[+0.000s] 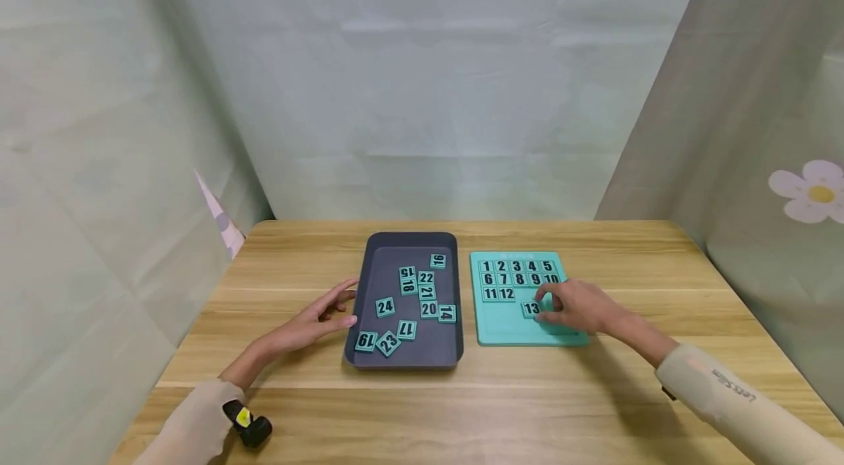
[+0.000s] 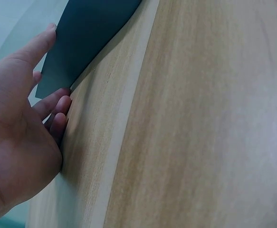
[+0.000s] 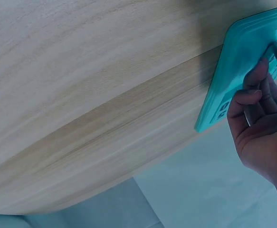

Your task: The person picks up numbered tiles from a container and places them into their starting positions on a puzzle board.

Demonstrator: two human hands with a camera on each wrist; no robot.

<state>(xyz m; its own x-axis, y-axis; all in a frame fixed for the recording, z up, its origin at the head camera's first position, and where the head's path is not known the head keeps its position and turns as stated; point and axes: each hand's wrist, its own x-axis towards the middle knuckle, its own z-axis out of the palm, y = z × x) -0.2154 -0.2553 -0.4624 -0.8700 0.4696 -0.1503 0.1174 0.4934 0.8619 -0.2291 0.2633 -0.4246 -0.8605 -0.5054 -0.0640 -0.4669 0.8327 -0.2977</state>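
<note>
The right hand (image 1: 575, 306) pinches the number 13 tile (image 1: 530, 310) between thumb and fingers over the turquoise puzzle board (image 1: 501, 333). Tiles 1 to 12 sit in order along the board's upper rows, the tile 12 (image 1: 506, 294) last among them. In the right wrist view, the right hand (image 3: 264, 107) reaches over the board's edge, and its fingers largely hide the tile. The left hand (image 1: 315, 318) rests against the left side of the dark grey tray (image 1: 422, 357). Its thumb and a fingertip touch the tray's outer wall (image 2: 86, 38) in the left wrist view, the other fingers loosely bent.
Several loose number tiles lie in the tray at mixed angles, among them tile 24 (image 1: 385, 307), tile 14 (image 1: 447, 313) and tile 16 (image 1: 438, 261). Tray and board stand side by side on a wooden table (image 1: 501, 406). Pale cloth (image 1: 435, 84) hangs behind it.
</note>
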